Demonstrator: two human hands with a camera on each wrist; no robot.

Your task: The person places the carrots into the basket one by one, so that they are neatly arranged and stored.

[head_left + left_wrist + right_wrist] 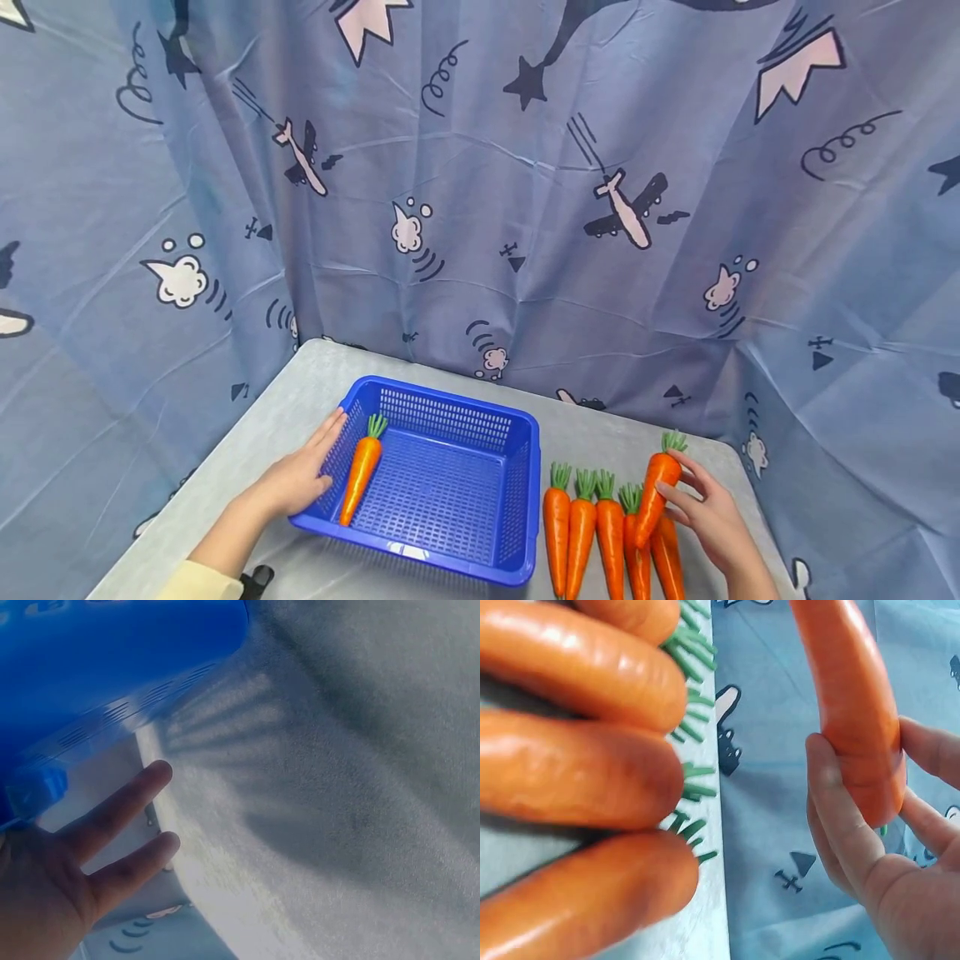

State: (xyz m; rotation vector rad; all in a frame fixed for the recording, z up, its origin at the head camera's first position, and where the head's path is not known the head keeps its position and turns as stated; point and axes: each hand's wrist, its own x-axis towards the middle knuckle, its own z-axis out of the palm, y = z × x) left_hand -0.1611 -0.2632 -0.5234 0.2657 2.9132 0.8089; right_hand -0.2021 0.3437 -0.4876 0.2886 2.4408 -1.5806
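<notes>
Left of the blue plastic basket [522, 492], my left hand [296, 481] lies against its side with fingers extended and the thumb at the rim. Two straight fingers of it show below the basket wall [112, 667] in the left wrist view. One carrot [362, 475] with a green top lies inside the basket along its left wall. My right hand [708, 510] pinches another carrot [662, 483] near its leafy end, thumb on one side and fingers on the other. That carrot is tilted and overlaps a row of several carrots [581, 542] in the head view.
The row of carrots lies side by side on the grey-white table [330, 371], right of the basket, tops pointing away from me. A blue patterned curtain [465, 208] hangs behind and at both sides. A small black object [258, 579] shows near my left forearm.
</notes>
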